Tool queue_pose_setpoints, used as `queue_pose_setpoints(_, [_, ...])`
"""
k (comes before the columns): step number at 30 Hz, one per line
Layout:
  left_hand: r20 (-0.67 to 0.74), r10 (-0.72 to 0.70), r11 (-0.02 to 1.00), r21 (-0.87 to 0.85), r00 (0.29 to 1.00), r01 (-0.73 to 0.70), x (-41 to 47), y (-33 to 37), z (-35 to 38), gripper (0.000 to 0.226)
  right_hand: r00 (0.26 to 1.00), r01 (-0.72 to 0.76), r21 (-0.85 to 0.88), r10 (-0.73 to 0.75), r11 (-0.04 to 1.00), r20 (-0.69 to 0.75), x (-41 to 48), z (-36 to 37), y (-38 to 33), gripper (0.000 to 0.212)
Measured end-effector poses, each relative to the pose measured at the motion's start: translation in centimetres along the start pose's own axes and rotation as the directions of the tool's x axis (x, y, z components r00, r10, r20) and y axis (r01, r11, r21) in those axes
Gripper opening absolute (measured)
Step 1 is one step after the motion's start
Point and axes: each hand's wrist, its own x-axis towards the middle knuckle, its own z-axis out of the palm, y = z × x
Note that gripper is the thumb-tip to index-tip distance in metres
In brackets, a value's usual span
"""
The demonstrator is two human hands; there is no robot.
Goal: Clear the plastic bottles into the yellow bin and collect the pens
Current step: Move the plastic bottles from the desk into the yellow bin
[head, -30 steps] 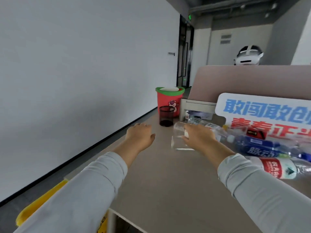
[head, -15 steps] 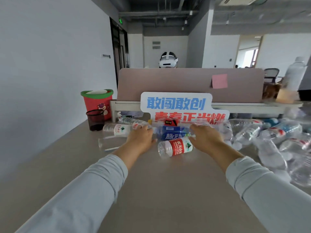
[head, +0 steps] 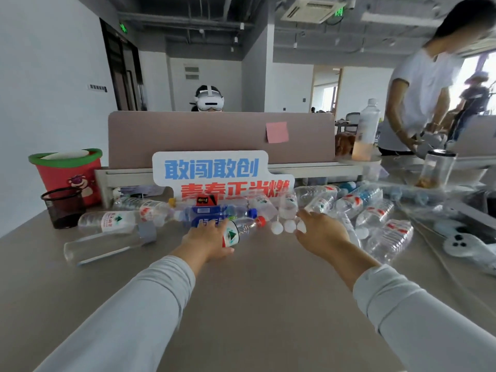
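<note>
Grabbing the clear plastic bottle with the red label and red cap (head: 243,230) first. It lies on its side at the front of the heap, near the middle of the matte grey-brown table (head: 255,304). My left hand (head: 208,238) is curled over its bottom end and part of the label, thumb underneath, so I'd call that a grip. My right hand (head: 320,233) is loose and holds nothing, fingers stretched toward the three white caps (head: 290,226) just beside it.

Handling guess: it looks empty, so feather-light, with thin walls that dent if I squeeze hard. Bare plastic is slick and the round body will roll, so the papery label band is the better place to hold. The neck under the cap should be the stiffest bit.

Just behind it lies a blue-labelled bottle (head: 206,217). To the right is a jumble of ribbed, crinkly clear bottles (head: 375,213), some of them crushed. To the left is a long smooth clear bottle with a grey cap (head: 107,247).

Further left stand a black mesh pen cup (head: 64,208) and a red bucket with a green rim (head: 68,173). A flat white sign with blue and red characters (head: 214,170) is propped behind the heap. I can't see the yellow bin or any pens from here.
</note>
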Motion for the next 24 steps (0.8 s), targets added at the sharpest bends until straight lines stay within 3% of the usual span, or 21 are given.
queue_pose_setpoints(8, [-0.114,0.041,0.998,0.052,0.993,-0.035,0.1,1.8,-0.4,0.078,0.999,-0.048,0.020,0.047,0.999,0.020,-0.5,0.6,3.0,0.045])
queue_pose_setpoints(15, [-0.261,0.159,0.987,0.060,0.952,-0.149,0.7,6.6,-4.5,0.079,0.997,-0.082,0.042,0.082,0.996,-0.006,-0.7,0.6,4.2,0.044])
queue_pose_setpoints(24, [-0.287,0.212,0.977,0.042,0.934,-0.209,1.5,10.2,-4.4,0.080,0.917,-0.350,-0.032,0.349,0.936,0.192,-1.3,2.1,6.7,0.083])
